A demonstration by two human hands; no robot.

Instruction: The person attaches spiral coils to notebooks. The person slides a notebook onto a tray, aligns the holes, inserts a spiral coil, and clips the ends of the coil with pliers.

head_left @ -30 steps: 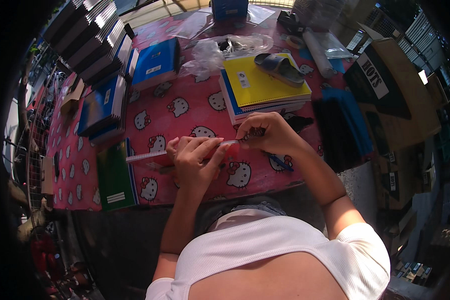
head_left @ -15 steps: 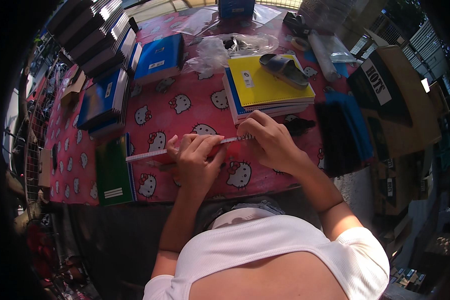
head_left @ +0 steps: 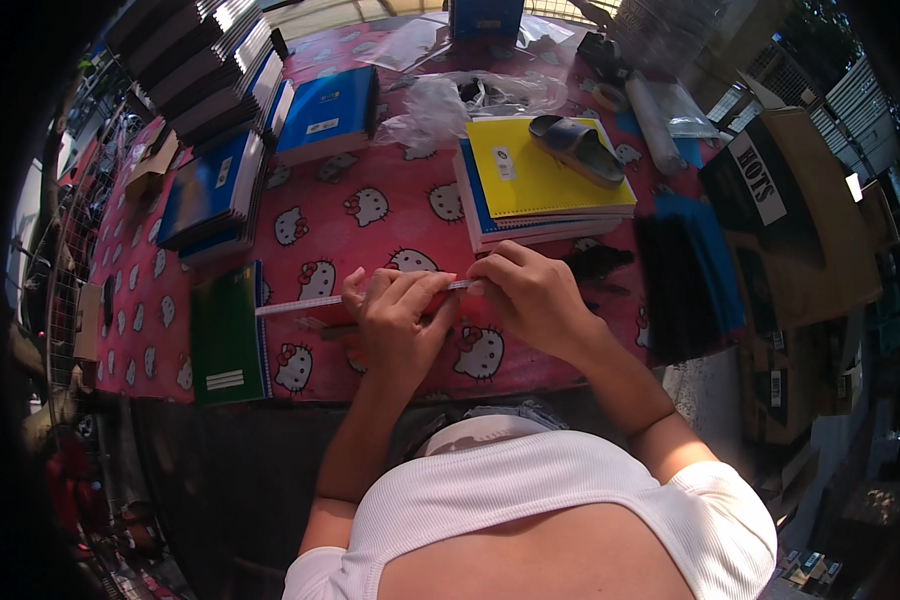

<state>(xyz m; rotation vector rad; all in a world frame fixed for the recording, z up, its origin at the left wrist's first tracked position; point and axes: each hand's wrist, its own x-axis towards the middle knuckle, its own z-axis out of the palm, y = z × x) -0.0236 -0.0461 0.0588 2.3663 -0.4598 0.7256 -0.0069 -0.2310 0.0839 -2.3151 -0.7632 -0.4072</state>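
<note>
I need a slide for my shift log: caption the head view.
Left hand holds a thin white-edged notebook, right hand at its end; beyond, a sandal rests on a yellow notebook.

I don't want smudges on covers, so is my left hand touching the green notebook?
Apart. The head view shows pink tablecloth between the left hand and the green notebook.

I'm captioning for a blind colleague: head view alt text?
Left hand and right hand hold a thin white-edged notebook above a pink cat-print tablecloth; a green notebook lies left, a grey-blue sandal tops a yellow notebook beyond.
</note>
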